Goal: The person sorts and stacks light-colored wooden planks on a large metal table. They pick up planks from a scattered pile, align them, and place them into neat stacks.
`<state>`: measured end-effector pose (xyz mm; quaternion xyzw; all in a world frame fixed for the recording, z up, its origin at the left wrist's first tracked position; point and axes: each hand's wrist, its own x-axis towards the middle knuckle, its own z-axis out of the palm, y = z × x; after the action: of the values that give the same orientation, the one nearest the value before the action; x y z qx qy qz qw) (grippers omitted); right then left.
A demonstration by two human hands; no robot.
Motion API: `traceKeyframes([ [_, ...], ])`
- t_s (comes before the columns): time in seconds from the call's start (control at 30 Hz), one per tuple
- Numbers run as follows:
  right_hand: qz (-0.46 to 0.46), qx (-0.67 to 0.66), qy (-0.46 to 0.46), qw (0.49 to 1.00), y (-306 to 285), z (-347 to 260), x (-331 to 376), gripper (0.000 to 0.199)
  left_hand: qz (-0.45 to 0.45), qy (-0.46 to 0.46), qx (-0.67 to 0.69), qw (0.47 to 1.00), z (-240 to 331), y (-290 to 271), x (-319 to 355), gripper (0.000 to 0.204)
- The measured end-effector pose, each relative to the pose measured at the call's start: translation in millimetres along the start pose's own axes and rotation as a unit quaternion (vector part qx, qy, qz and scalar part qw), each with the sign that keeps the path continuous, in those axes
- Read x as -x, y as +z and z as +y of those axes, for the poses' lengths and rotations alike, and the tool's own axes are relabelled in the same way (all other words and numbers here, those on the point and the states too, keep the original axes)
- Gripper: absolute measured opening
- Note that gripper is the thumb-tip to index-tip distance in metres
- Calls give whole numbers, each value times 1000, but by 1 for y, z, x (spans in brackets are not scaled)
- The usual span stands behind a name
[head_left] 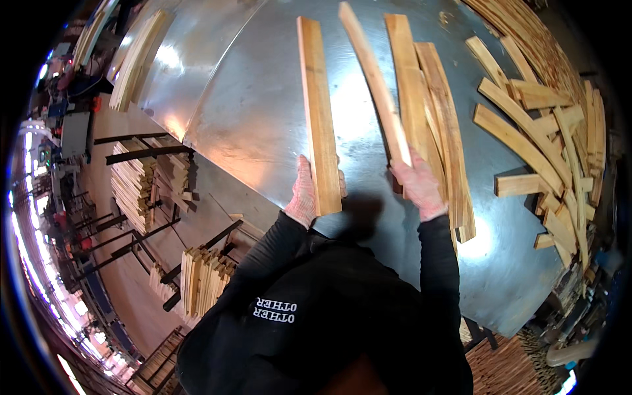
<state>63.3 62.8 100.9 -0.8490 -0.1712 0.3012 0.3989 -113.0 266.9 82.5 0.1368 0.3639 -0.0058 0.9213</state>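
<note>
My left hand (303,195), in a pale pinkish work glove, is closed around the near end of a flat wooden board (318,112), its fingertips showing at the far side. My right hand (420,189), gloved alike, grips the near end of a second wooden board (376,82), which is tilted so a narrow face shows. Just right of that board, several more boards (442,118) lie side by side, overlapping, close under my right hand. How my right fingers wrap underneath is hidden.
A metal-topped table (257,99) spans the front. Loose wooden pieces (526,125) are heaped at its right, beside a large wood stack (540,46). Boards (139,62) lie at the far left. Below the left edge stand dark racks (148,153) with stacked wood (204,280).
</note>
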Motion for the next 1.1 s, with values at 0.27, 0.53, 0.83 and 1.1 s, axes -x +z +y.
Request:
traceKeyframes([
  [0.27, 145, 419, 119, 889, 53, -17, 17, 106, 10, 17, -170, 985, 59, -17, 4, 45],
  [0.53, 154, 298, 170, 927, 13, -8, -4, 96, -134, 9, -108, 985, 93, -16, 34, 77],
  [0.83, -132, -685, 99, 709, 39, -38, 9, 77, -85, 42, -228, 969, 71, -17, -18, 59],
  [1.1, -11, -70, 106, 992, 25, -56, 18, 77, -131, 20, -332, 934, 21, 47, -56, 62],
])
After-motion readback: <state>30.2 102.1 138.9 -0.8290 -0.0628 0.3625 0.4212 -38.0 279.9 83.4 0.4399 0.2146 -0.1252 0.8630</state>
